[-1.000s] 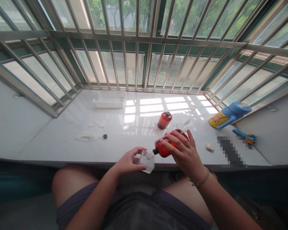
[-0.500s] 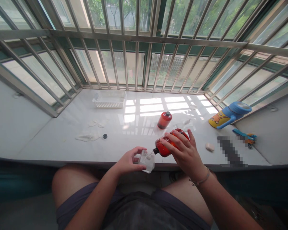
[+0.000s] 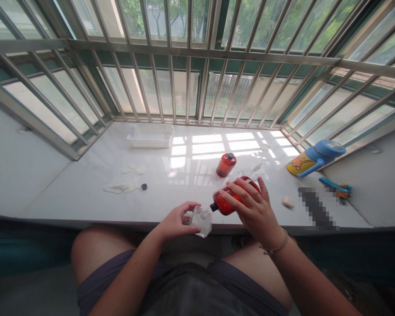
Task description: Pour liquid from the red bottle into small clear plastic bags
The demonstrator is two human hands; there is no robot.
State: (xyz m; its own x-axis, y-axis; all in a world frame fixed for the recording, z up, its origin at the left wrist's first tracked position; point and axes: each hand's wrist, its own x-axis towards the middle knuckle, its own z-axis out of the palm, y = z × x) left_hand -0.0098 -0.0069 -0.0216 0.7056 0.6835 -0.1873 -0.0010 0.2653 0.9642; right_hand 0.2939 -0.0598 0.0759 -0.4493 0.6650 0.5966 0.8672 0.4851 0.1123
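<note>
My left hand [image 3: 181,221] grips a small clear container [image 3: 202,223] at the front edge of the white ledge. Its fingers and thumb close around the container's left side. In my right hand [image 3: 255,210] is a red bottle [image 3: 224,202], tipped on its side with the black neck pointing down-left at the container's mouth. Clear liquid seems to run from the neck into the container. A second red bottle [image 3: 226,166] with a dark cap stands upright just behind. To the left, a loose black cap [image 3: 144,187] lies on the ledge.
A white basket [image 3: 151,137] sits near the window bars. Crumpled thin whitish gloves or plastic [image 3: 120,188] lie at left. On the right are a blue-yellow flask [image 3: 314,158], a small beige object [image 3: 287,202], a blurred dark item [image 3: 317,208] and a blue-orange tool [image 3: 337,188].
Hardly anything differs. Both hands keep the same places, with the bottle still tilted over the clear container.
</note>
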